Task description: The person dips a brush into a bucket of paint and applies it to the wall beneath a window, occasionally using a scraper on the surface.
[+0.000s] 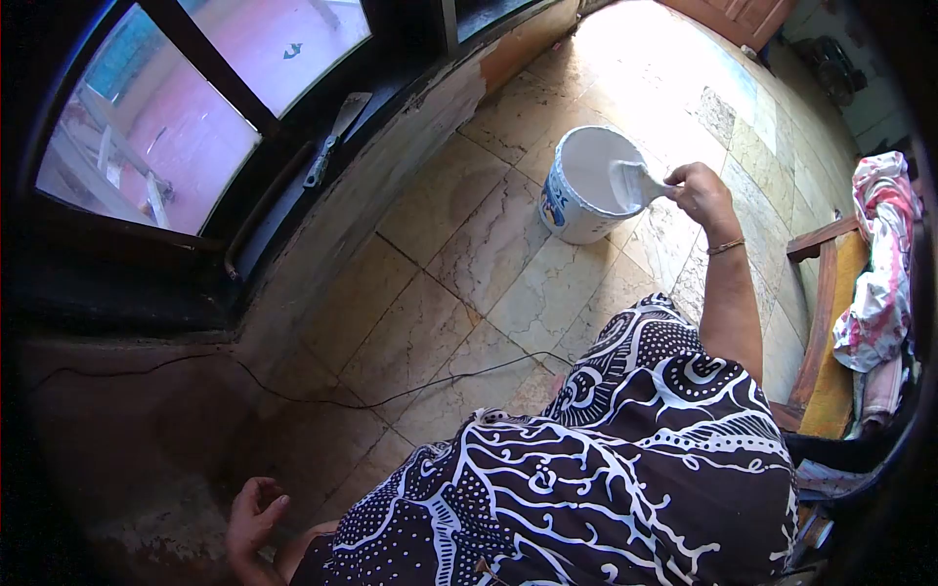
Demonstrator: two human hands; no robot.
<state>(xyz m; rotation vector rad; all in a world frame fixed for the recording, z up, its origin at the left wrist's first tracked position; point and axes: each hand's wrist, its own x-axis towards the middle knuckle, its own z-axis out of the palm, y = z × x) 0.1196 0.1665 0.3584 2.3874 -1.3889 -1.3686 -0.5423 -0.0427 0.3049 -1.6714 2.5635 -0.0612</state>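
My right hand (700,190) grips the handle of a wide paint brush (633,183), its white-coated bristles held over the open bucket (570,211) of white paint on the tiled floor. A thin bangle circles that wrist. My left hand (252,516) rests at the lower left, against the rough base of the wall, fingers loosely curled and holding nothing. My lap, covered by a dark cloth with white patterns, fills the lower middle of the view.
A scraper (332,142) lies on the dark window sill at the upper left. A thin black cable (391,396) runs across the floor. A wooden chair (821,322) draped with pink and white cloth (879,264) stands at the right.
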